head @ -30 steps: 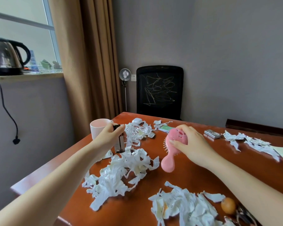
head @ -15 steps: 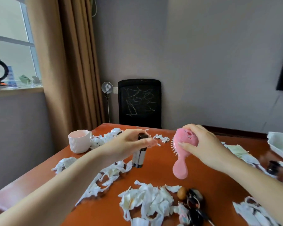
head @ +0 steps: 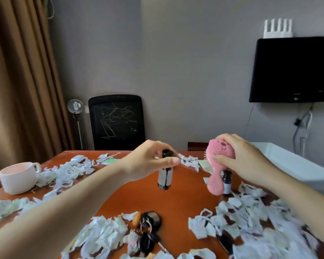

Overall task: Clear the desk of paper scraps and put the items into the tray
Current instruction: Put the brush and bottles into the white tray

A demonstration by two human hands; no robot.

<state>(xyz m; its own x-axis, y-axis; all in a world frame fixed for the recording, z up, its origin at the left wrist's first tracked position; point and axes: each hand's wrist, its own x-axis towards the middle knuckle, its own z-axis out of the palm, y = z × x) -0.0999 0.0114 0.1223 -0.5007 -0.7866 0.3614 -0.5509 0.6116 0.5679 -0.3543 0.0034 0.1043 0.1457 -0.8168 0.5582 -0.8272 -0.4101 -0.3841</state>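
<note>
1. Evidently both loads had travelled rightward over the last second. The left hand (head: pixel 148 161) and its dark bottle (head: pixel 164 177), earlier beside the cup (head: pixel 17 177), were now well apart from it, over a bare stretch of the desk (head: pixel 176 200).
2. Meanwhile the white tray (head: pixel 295 165), out of sight a second before and only a corner half a second before, lay along the right edge, just beyond the right hand (head: pixel 245 161). I judged the carry nearly done, with the drop into the tray coming next.
3. The left hand's fingers and thumb curled round the bottle's black cap, so the bottle hung from them, seemingly clear of the wood.
4. The right hand clasped the head of the pink brush (head: pixel 216 171), fingers over the top and thumb across its face.
5. The bottle's long axis ran close to vertical, cap up. The brush also stood near vertical, handle down and bristles facing left toward the bottle.
6. A second small bottle (head: pixel 227 186) stood on the desk just behind the brush handle.
7. The paper scraps (head: pixel 105 232) and the keys (head: pixel 148 227) lay uncollected, so most of the clearing remained.
</note>
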